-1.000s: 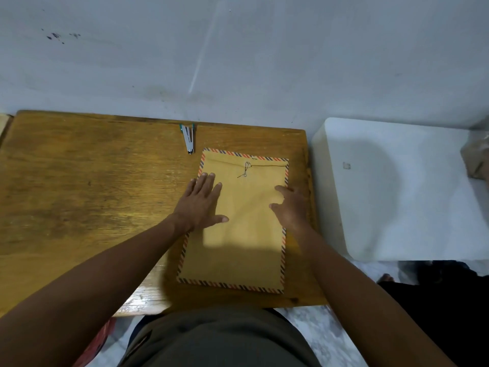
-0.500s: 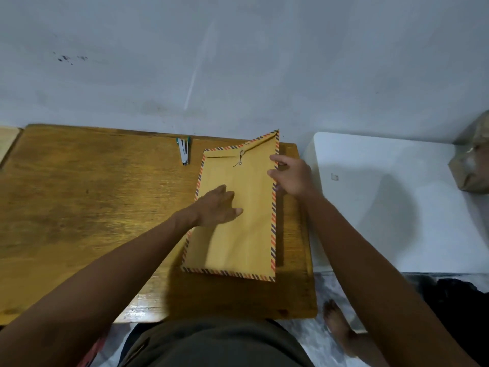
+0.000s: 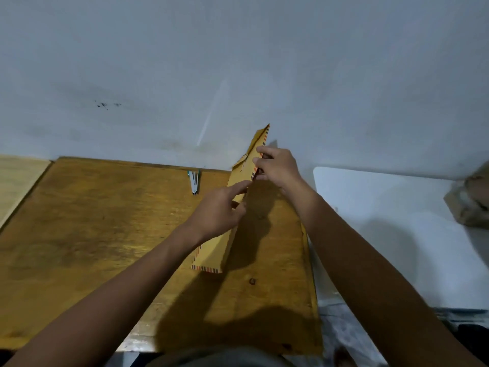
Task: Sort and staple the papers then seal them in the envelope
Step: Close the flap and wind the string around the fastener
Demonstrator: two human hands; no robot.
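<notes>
Envelope (image 3: pixel 211 254) is no longer lying flat: a second ago it was spread face-up on the wooden table (image 3: pixel 92 234) under both palms, and now it is standing nearly on edge, its left long side still meeting the wood while the right long side is tipping up toward the wall. The right hand (image 3: pixel 275 169) is doing the lifting, fingers and thumb pinching the striped border near the flap end, with the pointed top corner sticking up just above that pinch. The left hand (image 3: pixel 219 213) is bracing the brown face just below and to the left of the pinch, forefinger stretched along the paper and the other fingers loosely bent; whether they are clamping anything I cannot tell, so it reads as a steadying touch. The stapler (image 3: pixel 194 182) is sitting untouched well to the left of both hands, near the table's far edge. No loose papers are showing anywhere, so they are probably inside already. This looks like a flip being made to bring the other face up, likely a late step toward closing or checking the seal.
</notes>
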